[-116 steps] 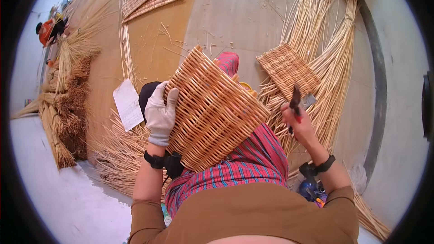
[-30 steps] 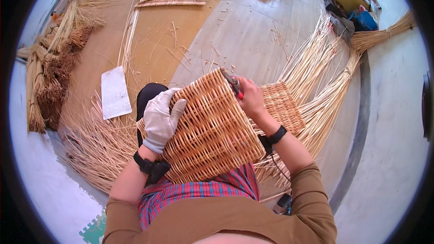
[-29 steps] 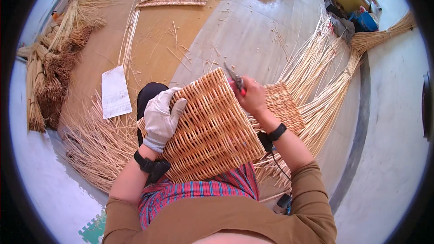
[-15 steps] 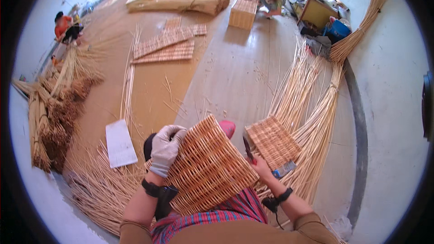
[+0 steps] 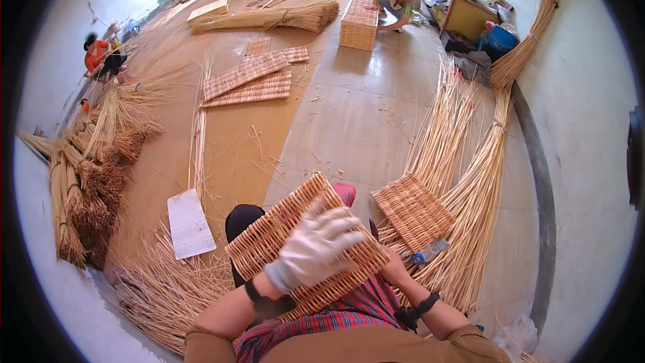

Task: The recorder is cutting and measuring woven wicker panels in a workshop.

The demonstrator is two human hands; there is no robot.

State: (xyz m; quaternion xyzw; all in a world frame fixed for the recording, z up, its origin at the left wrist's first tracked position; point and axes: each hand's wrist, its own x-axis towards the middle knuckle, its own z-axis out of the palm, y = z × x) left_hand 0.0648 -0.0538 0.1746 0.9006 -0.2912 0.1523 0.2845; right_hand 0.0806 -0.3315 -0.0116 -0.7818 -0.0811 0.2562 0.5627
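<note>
A woven wicker panel (image 5: 269, 238) lies tilted across my lap. My left hand (image 5: 319, 249), in a white glove, is spread over its face with the fingers apart; it is blurred, and I cannot tell whether it touches the weave. At the panel's right corner is my bare right hand (image 5: 395, 267), its fingers partly hidden by the panel. It is closed round hand shears, whose dark blade (image 5: 373, 230) shows past the panel's right edge; the handle is hidden. A second woven panel (image 5: 413, 212) lies on the floor just beyond my right hand.
Long pale wicker rods (image 5: 470, 208) lie on the right, and loose rods (image 5: 161, 289) on the left. A white board (image 5: 191, 223) lies at front left, near bundled rods (image 5: 101, 188). Farther off are woven strips (image 5: 252, 91) and a person beside a wicker box (image 5: 359, 23).
My left hand has let go of the panel's upper left edge, opened and moved right over its middle. The shears' red handle has gone out of sight behind the panel.
</note>
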